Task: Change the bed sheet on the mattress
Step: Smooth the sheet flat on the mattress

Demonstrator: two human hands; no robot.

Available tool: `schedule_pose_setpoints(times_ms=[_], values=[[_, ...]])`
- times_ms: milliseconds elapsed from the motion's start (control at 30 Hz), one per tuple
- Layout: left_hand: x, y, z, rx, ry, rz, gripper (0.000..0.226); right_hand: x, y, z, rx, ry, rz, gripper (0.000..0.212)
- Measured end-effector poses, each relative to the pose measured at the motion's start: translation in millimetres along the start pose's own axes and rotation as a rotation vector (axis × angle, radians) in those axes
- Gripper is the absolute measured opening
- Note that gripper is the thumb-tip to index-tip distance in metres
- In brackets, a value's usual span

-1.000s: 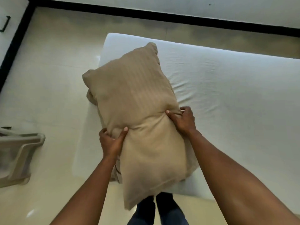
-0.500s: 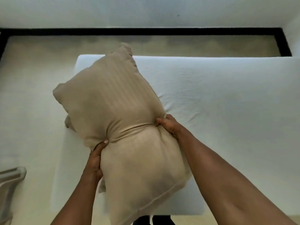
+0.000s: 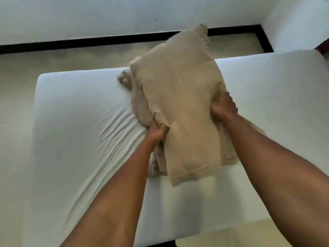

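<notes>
Beige pillow (image 3: pixel 179 104) points lengthwise away over white mattress (image 3: pixel 71 122), hands (image 3: pixel 156 133) (image 3: pixel 223 109) gripping its sides

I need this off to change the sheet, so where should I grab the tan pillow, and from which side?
Grip the tan pillow midway along its two long edges, reaching in from its near end, as the left hand and right hand do. It is long and soft, so a pinch on each side should stop it sagging onto the white sheet.
</notes>
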State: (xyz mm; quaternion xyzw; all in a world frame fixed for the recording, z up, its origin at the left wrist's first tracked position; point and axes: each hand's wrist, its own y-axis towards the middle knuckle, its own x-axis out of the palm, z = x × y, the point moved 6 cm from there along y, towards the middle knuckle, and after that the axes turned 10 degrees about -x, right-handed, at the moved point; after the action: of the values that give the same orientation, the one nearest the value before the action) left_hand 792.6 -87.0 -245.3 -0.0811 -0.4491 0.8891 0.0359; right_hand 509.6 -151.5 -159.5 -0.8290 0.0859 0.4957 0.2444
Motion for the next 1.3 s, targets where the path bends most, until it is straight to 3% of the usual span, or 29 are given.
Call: schedule_pose_setpoints(times_ms=[100, 200, 333, 400, 533, 600, 700, 767, 833, 900, 967, 1000, 1033, 1100, 1167, 1200, 1233, 1300], values=[[14, -10, -8, 0.071, 0.102, 0.012, 0.078, 38, -24, -12, -0.082, -0.073, 0.146, 0.065], [-2, -23, -18, 0.187, 0.352, 0.021, 0.071, 67, -76, -67, -0.322, -0.094, 0.278, 0.075], [-52, -9, -74, 0.260, 0.820, 0.169, 0.058, 141, -154, -144, -0.847, -0.069, 0.138, 0.066], [-81, 8, -116, 0.264, 1.066, 0.220, 0.070, 193, -167, -150, -0.929, -0.036, -0.017, 0.061], [-166, 47, -220, 0.370, 1.327, 0.270, 0.072, 321, -157, -115, -0.792, -0.173, -0.268, 0.071], [-224, 53, -267, 0.384, 1.390, 0.342, 0.069, 368, -154, -99, -0.699, -0.321, -0.255, 0.078], [-335, 47, -305, 0.211, 1.258, 0.635, 0.060, 418, -177, -108, -0.492, -0.417, -0.122, 0.077], [-397, 39, -315, 0.063, 1.090, 0.775, 0.058, 454, -218, -141, -0.489, -0.385, -0.092, 0.077], [-423, 33, -314, 0.045, 1.035, 0.836, 0.057, 493, -273, -185, -0.699, -0.378, -0.123, 0.073], [-408, 21, -310, 0.172, 1.039, 0.830, 0.059, 530, -337, -219, -1.014, -0.403, -0.256, 0.071], [-376, 0, -324, 0.408, 1.108, 0.674, 0.063, 550, -396, -230, -1.297, -0.458, -0.419, 0.073], [-366, -14, -342, 0.502, 1.178, 0.555, 0.064, 550, -412, -225, -1.350, -0.437, -0.418, 0.073], [-363, -27, -363, 0.567, 1.256, 0.451, 0.064, 545, -417, -213, -1.310, -0.384, -0.374, 0.072], [-386, -45, -402, 0.590, 1.387, 0.365, 0.065, 524, -411, -166, -0.997, -0.301, -0.239, 0.070], [-422, -45, -414, 0.490, 1.382, 0.473, 0.065, 505, -422, -115, -0.674, -0.292, -0.122, 0.070], [-435, -39, -412, 0.395, 1.349, 0.551, 0.066, 506, -441, -105, -0.608, -0.310, -0.114, 0.071], [-438, -33, -403, 0.316, 1.312, 0.615, 0.067, 514, -465, -106, -0.633, -0.335, -0.143, 0.071], [-420, -27, -382, 0.313, 1.267, 0.621, 0.070, 537, -523, -128, -0.873, -0.344, -0.278, 0.075]])
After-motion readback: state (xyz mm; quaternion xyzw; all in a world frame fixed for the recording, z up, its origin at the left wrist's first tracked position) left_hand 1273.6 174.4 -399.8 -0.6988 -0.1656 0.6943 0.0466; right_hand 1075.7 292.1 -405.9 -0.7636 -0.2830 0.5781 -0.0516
